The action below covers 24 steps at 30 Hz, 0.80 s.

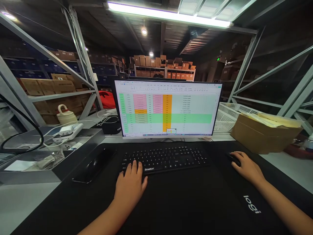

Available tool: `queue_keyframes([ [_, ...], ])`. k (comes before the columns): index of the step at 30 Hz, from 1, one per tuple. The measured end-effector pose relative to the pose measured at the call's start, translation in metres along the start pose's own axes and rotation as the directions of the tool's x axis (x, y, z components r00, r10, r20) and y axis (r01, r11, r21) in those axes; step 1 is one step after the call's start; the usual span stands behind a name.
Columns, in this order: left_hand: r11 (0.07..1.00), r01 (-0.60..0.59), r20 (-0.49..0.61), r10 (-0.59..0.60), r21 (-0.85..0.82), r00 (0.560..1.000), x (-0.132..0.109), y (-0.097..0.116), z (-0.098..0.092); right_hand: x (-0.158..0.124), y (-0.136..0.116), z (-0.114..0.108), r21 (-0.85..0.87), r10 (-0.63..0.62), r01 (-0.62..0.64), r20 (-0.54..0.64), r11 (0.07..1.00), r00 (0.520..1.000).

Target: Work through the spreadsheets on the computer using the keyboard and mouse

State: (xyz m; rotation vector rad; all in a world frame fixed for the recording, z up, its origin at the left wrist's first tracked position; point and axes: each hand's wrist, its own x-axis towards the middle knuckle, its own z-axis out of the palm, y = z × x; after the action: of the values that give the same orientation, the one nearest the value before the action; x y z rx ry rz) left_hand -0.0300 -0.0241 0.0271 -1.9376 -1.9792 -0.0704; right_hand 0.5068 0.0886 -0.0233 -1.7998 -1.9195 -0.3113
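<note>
My left hand [130, 182] rests on the lower left keys of a black keyboard [186, 159], palm down with fingers spread. Off to the right, my right hand [248, 168] is wrapped over a black computer mouse [234, 159] on the dark desk mat [186, 202]. Part of the mouse is hidden under the fingers. Behind the keyboard stands a monitor [190, 107] with a spreadsheet in pink, orange and green cells; its text is too small to read. A dark phone [84, 176] lies on the mat left of the keyboard, with a black rounded object [96, 163] beside or on it.
On the left, a grey tray [58, 168] holds cables, a white power strip [73, 132] and papers. A cream jug [66, 116] stands behind it. At right are white baskets [226, 119] and a cardboard box [256, 135] with papers. Metal shelf posts flank the desk.
</note>
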Motion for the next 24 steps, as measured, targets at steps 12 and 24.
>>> queue_keyframes([
  [12,1.000,0.004,0.013,-0.004,-0.029,1.000,0.000,0.000,0.002,0.002,-0.006,-0.004,0.053,-0.004,0.005,-0.019,0.999,1.000],
  [24,0.994,0.018,-0.007,-0.019,-0.106,1.000,-0.005,0.002,0.002,0.002,0.015,0.011,0.052,-0.013,0.014,-0.030,0.999,0.999],
])
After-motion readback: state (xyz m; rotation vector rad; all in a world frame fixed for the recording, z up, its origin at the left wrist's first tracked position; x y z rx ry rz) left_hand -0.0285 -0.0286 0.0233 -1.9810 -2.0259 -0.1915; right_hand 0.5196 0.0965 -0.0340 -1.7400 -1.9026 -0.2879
